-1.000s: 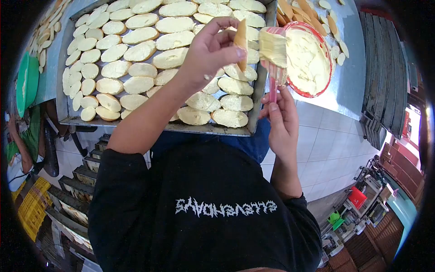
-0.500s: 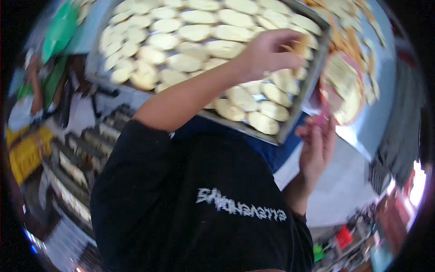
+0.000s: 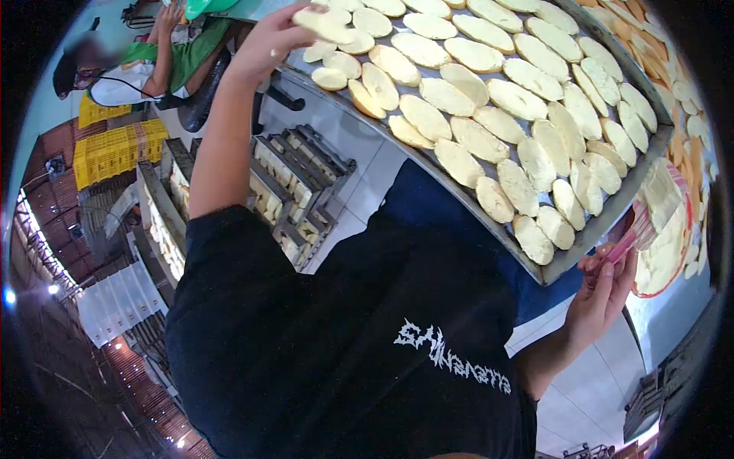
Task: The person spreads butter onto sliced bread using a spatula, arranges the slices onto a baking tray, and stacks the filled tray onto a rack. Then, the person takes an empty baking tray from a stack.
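Note:
At the tray's upper left corner, my left hand (image 3: 264, 38) grips a pale, cream-topped bread slice (image 3: 325, 25) by its edge. It hovers over other slices there. Rows of coated oval bread slices (image 3: 478, 141) cover the large metal tray (image 3: 489, 245). My right hand (image 3: 600, 294) is closed round the pink handle of a flat spreader (image 3: 628, 241), beyond the tray's right corner. The spreader's wide end is coated with cream and rests over a red-rimmed bowl (image 3: 656, 292) of pale yellow cream. Whether its end is a blade or bristles I cannot tell.
Uncoated bread slices (image 3: 692, 145) lie on the table right of the tray. Another person (image 3: 149, 76) sits at the upper left near a green bowl (image 3: 210, 6). Stacked metal trays (image 3: 294, 180) of bread and a yellow crate (image 3: 118, 153) stand at the left.
My left hand has swung from the tray's right side to its upper left corner with a bread slice. My right hand still holds the spreader at the bowl. The view has shifted.

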Motion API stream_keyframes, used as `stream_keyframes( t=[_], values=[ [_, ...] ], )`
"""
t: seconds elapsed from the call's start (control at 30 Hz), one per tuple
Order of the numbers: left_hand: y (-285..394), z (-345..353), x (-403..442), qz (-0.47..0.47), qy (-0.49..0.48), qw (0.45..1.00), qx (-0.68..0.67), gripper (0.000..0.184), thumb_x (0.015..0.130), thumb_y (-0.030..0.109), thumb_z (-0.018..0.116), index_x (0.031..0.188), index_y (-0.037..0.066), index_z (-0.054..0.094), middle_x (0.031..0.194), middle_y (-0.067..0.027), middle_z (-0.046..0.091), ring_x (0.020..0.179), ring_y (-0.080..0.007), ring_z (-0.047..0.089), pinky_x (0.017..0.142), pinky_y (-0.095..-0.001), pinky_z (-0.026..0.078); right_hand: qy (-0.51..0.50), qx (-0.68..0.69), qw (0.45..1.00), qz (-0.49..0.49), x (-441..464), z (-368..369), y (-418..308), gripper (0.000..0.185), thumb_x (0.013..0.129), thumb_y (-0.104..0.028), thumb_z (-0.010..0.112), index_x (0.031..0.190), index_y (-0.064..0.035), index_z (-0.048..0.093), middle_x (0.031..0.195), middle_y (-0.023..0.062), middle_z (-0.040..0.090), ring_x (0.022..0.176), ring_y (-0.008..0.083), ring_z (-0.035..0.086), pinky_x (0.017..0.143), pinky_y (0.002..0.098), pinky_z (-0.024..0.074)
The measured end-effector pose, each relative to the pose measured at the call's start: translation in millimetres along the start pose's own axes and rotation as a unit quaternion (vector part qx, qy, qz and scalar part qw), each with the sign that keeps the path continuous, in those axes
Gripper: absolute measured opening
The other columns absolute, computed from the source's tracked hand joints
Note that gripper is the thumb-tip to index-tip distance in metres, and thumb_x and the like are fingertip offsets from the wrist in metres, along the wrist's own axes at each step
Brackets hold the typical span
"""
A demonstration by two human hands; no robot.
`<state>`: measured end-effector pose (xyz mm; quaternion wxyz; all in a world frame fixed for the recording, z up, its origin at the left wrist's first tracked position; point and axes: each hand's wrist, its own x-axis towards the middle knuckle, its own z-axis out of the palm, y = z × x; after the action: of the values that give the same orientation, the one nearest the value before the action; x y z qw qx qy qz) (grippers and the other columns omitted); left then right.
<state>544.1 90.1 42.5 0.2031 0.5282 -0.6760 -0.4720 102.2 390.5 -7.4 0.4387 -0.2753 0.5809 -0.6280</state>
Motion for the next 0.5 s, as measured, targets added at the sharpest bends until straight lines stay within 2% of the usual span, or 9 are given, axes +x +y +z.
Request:
stream_keyframes(
  t=[0.07, 0.3, 0.5],
  values=[
    [-5.2, -30.6, -11.4, -0.032, 0.000, 0.996, 0.080, 0.041, 0.079, 0.006, 0.064, 0.120, 0.001, 0.057, 0.104, -0.0039, 0.063, 0.092, -0.0109, 0.060, 0.084, -0.0250, 0.047, 0.005, -0.013, 1.000, 0.006, 2.3, 2.8, 2.1, 0.045, 0.095, -0.002, 0.040, 0.140, 0.0011, 0.031, 0.111, 0.0182, 0.052, 0.083, 0.0150, 0.051, 0.076, 0.0304, 0.0464],
    [-15.6, -68.6, -1.1, -0.161, -0.116, 0.960, 0.200, 0.043, 0.075, 0.004, 0.067, 0.116, -0.002, 0.057, 0.101, -0.0061, 0.064, 0.091, -0.0119, 0.060, 0.084, -0.0242, 0.045, -0.031, -0.011, 0.999, -0.005, 3.9, 6.5, 3.8, 0.044, 0.097, -0.005, 0.040, 0.139, 0.0016, 0.032, 0.110, 0.0152, 0.052, 0.086, 0.0153, 0.050, 0.077, 0.0300, 0.0455],
    [-32.8, -71.9, 20.7, -0.221, -0.183, 0.919, 0.269, 0.043, 0.071, 0.012, 0.071, 0.110, -0.001, 0.062, 0.101, -0.0071, 0.065, 0.093, -0.0135, 0.058, 0.084, -0.0255, 0.044, 0.022, -0.022, 0.999, 0.028, -5.8, 4.3, 2.0, 0.045, 0.096, -0.002, 0.040, 0.140, 0.0020, 0.032, 0.111, 0.0172, 0.054, 0.085, 0.0163, 0.052, 0.078, 0.0298, 0.0454]
  ],
)
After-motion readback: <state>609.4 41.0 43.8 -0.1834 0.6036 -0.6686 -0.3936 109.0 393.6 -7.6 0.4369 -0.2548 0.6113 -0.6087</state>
